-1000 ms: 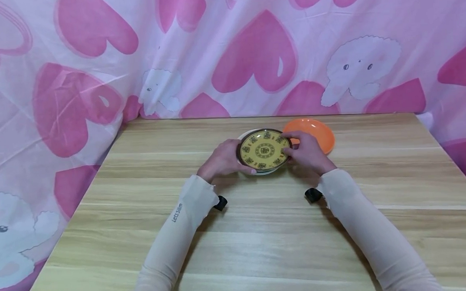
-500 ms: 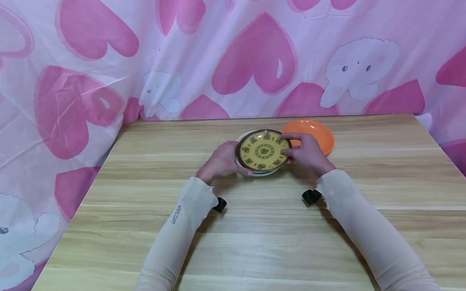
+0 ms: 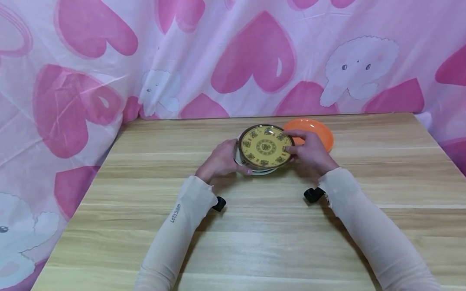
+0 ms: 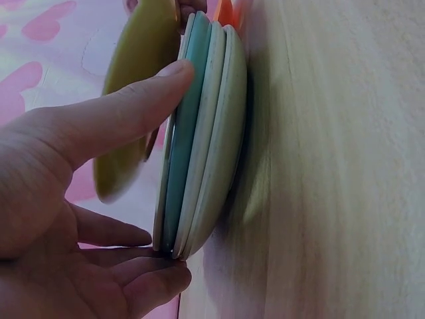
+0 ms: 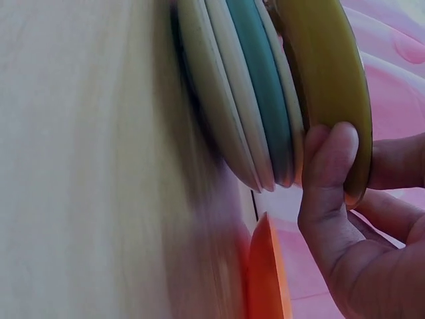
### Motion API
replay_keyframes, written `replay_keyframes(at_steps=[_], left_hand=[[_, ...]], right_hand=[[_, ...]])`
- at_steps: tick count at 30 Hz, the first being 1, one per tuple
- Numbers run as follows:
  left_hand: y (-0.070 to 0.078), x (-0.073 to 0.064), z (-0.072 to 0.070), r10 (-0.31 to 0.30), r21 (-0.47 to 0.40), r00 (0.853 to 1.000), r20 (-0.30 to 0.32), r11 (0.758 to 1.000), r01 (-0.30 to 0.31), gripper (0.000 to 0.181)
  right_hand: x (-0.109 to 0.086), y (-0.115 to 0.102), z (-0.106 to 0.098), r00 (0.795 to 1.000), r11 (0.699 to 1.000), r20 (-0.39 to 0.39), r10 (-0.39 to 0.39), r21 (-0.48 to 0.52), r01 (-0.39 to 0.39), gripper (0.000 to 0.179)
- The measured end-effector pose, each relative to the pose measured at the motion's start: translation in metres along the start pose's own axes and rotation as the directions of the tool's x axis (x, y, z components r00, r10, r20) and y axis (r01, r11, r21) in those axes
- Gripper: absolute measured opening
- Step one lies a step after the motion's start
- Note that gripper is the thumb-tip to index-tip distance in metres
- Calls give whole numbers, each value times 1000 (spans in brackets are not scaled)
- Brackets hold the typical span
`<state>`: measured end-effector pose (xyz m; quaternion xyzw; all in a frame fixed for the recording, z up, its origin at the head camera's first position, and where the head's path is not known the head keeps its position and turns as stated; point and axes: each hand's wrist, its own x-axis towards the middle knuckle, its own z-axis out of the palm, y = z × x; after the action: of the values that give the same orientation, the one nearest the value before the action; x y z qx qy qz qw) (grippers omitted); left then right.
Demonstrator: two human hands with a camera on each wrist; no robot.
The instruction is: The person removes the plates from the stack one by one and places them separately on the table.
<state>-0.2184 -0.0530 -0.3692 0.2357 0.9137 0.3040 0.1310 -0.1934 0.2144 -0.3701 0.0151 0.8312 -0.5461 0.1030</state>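
Note:
A yellow plate [image 3: 265,146] with a dark rim and dark printed motifs is pinched at its right edge by my right hand [image 3: 310,151]. It is tilted and held just above a stack of plates [image 4: 199,139], a gap showing between them in both wrist views. Cream, white and teal rims make up the stack. My left hand [image 3: 222,160] grips the left side of the stack, its thumb on the rims and its fingers at the opposite part of the edge. From the head view, the yellow plate hides most of the stack.
An orange plate [image 3: 314,133] lies on the wooden table [image 3: 260,240], behind and to the right of the stack. Pink curtain [image 3: 198,56] with hearts hangs along the back and sides. A dark wrist device [image 3: 314,195] sits under the right cuff.
The yellow plate has risen and shifted slightly right and away, coming apart from the stack, with my right hand holding it. My left hand has stayed nearly still at the stack.

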Motion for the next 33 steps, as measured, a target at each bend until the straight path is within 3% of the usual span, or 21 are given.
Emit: replay_keyframes(at_steps=[6,15,33], left_hand=[[2,-2,-2,-28,-5,1000,-4,1000,28,95],[0,-3,-4,-58,-30,998,-7,998,57,85],[2,-2,1,-78,-34,997,-5,996,78,100]], right_hand=[[1,-1,-6,1000,1000,-18,-12,7,12,57],[-5,-3,-20,999,1000,-47,-13,7,13,57],[-21,11,-61,994,999,-104,32,-22,-35,61]])
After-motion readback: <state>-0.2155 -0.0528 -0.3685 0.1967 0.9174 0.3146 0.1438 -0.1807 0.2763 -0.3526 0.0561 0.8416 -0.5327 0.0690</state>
